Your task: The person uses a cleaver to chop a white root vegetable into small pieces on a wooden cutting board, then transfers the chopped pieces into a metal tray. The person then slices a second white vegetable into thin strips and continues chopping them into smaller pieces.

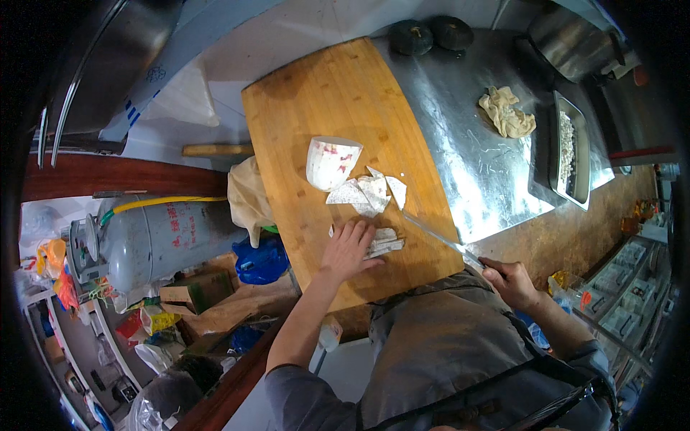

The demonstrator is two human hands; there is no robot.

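Observation:
On the wooden cutting board stands a large peeled taro chunk, white with reddish marks. Several speckled taro slices lie in a loose overlapping pile against its near side. My left hand is laid over a bunch of cut taro strips, whose ends show between thumb and forefinger; the rest is hidden under the palm. At the board's near right corner, my right hand grips a knife by its handle. The blade reaches over the board, its tip close to the slices.
Right of the board, a metal worktop bears a crumpled cloth, a metal tray with small pale pieces, and a large pot. Two dark green squashes sit behind. A gas cylinder with a yellow hose is at left.

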